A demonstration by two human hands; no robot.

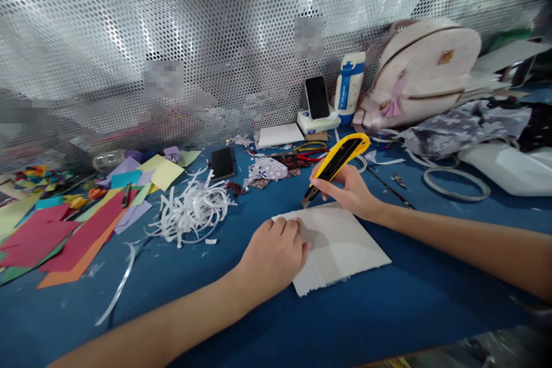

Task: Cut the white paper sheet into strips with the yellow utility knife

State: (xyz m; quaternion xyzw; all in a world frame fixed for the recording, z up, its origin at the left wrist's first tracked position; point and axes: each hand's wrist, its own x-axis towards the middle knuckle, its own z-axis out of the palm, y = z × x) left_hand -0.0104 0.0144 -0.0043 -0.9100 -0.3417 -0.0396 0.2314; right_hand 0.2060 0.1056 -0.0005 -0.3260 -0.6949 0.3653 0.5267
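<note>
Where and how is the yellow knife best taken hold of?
The yellow knife is probably best gripped by its long handle, from the right, where the right hand holds it. It tilts with its blade low and left, near the white sheet, so this side should keep the hand clear of the blade.

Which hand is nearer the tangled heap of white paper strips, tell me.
Left. The left hand rests on the rough-edged white sheet, right of the heap; the right hand, holding the yellow-and-black cutter knife, is farther right.
</note>
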